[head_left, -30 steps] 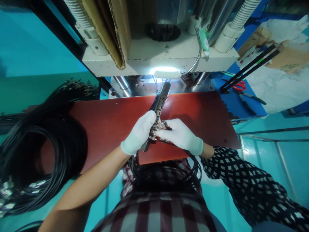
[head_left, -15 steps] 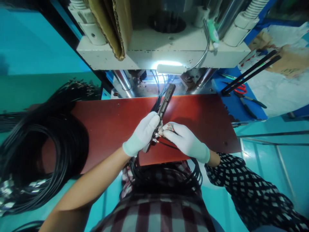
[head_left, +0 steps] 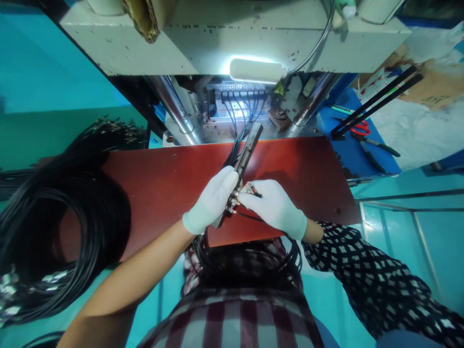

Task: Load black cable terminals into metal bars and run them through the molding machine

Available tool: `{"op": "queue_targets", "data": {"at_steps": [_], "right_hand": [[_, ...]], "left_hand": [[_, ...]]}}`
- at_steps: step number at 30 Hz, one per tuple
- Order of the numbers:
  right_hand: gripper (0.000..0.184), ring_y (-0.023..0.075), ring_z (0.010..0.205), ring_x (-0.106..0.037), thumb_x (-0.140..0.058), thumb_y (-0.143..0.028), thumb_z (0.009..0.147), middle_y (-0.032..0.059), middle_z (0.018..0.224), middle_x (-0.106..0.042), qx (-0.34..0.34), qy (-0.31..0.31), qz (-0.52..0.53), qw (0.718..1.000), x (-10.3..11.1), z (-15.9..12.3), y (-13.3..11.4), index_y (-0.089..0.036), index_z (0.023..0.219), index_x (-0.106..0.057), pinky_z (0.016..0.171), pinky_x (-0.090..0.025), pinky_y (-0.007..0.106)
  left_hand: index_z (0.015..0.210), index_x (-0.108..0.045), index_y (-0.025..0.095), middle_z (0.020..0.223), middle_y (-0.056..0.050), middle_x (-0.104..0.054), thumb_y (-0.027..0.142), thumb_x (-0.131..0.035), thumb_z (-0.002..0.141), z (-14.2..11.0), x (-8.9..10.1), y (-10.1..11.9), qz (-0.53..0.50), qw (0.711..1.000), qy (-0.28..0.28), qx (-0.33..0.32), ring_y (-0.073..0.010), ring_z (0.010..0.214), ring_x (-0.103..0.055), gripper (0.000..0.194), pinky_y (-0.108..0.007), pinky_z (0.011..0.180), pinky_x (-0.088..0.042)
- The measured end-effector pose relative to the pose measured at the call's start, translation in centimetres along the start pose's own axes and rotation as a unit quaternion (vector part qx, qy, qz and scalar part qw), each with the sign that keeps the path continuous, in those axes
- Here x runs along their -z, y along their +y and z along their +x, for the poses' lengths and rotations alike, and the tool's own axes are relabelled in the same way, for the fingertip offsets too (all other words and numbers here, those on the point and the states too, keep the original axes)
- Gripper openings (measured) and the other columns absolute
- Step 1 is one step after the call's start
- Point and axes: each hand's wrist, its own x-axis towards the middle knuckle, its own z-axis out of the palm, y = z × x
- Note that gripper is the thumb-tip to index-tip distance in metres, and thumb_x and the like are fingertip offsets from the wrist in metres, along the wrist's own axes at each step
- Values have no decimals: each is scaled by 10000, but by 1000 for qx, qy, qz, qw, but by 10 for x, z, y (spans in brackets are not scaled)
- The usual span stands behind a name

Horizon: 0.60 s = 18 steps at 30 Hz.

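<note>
My left hand [head_left: 213, 195], in a white glove, is closed around a long dark metal bar [head_left: 250, 143] with slots along it, tilted over the red-brown board. My right hand [head_left: 271, 205], gloved too, pinches black cables with small metal connectors [head_left: 249, 188] against the bar's lower part. One connector [head_left: 232, 210] with a black cable sticks out from the bar just below my fingers. The pinched tips are partly hidden. More black cable [head_left: 203, 251] hangs in loops over my lap.
A press [head_left: 203, 48] with a lit white lamp [head_left: 256, 71] stands ahead; thin cables [head_left: 242, 108] run from its lower fixture. A big coil of black cables [head_left: 90, 241] lies left on the red-brown board [head_left: 155, 188]. Pliers [head_left: 373, 152] rest on a blue surface at right.
The view has tipped lower, showing more of the press's lower fixture. Both hands stay at the bar; the right hand has shifted slightly left, closer to it.
</note>
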Motion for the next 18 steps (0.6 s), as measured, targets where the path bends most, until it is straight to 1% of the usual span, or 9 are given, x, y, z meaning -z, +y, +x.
{"op": "queue_targets", "data": {"at_steps": [3, 5, 8, 9, 10, 12, 15, 16, 18], "right_hand": [[344, 97, 580, -409, -582, -269, 870, -23, 567, -506, 5, -6, -32, 999, -2, 3, 0, -170, 559, -475, 571, -261, 278], [323, 101, 602, -436, -565, -261, 891, -19, 603, -545, 25, -43, -21, 999, 2, 5, 3, -167, 588, -507, 593, -293, 271], [276, 130, 700, -528, -540, -317, 935, 0, 738, -647, 56, -146, 48, 987, 18, 9, 9, -163, 722, -624, 673, -387, 266], [279, 142, 741, -554, -522, -342, 951, 6, 786, -667, 57, -164, 65, 983, 25, 9, 12, -166, 780, -654, 710, -414, 272], [287, 151, 775, -572, -502, -362, 965, 11, 824, -677, 52, -166, 75, 982, 31, 10, 16, -171, 837, -673, 744, -435, 281], [310, 152, 789, -588, -454, -378, 986, 19, 854, -672, 35, -148, 96, 984, 43, 10, 23, -175, 944, -684, 772, -465, 293], [290, 140, 755, -598, -475, -345, 960, 34, 876, -663, 14, -164, 169, 972, 53, 7, 30, -149, 1106, -630, 720, -491, 286], [285, 140, 755, -599, -512, -324, 932, 35, 876, -661, 8, -169, 187, 968, 54, 5, 30, -140, 1125, -612, 707, -492, 282], [266, 143, 775, -595, -596, -285, 863, 26, 868, -653, -5, -155, 182, 971, 54, 1, 25, -143, 1088, -613, 718, -485, 281]], "left_hand": [[837, -476, 222, 728, 9, -461, 497, -452, 991, -2, -2, -6, 94, 994, 38, -27, -160, 665, -442, 316, -298, 676, -359], [861, -467, 223, 726, 13, -458, 468, -446, 999, -2, -2, -8, 129, 991, 37, -30, -158, 662, -439, 281, -296, 675, -350], [820, -446, 213, 746, 9, -450, 445, -401, 1019, 0, 2, -4, 72, 997, -13, -24, -151, 690, -434, 309, -285, 679, -376], [806, -447, 209, 755, 6, -451, 441, -389, 1024, 1, 3, -1, 44, 998, -31, -22, -149, 699, -432, 324, -280, 677, -386], [797, -457, 204, 758, 3, -453, 440, -382, 1027, 2, 5, 1, 20, 999, -46, -19, -146, 700, -432, 337, -278, 673, -392], [798, -489, 196, 755, -2, -471, 442, -377, 1028, 2, 8, 4, -10, 998, -63, -10, -143, 685, -437, 355, -278, 656, -398], [815, -529, 194, 743, -9, -503, 464, -390, 1021, 2, 9, 5, -37, 997, -66, 7, -142, 645, -448, 367, -279, 610, -397], [818, -534, 195, 739, -11, -510, 472, -396, 1017, 1, 9, 5, -43, 997, -65, 13, -142, 634, -450, 368, -279, 596, -396], [813, -536, 198, 725, -12, -517, 486, -399, 1013, 1, 9, 5, -48, 997, -63, 20, -142, 616, -452, 376, -280, 578, -393]]}}
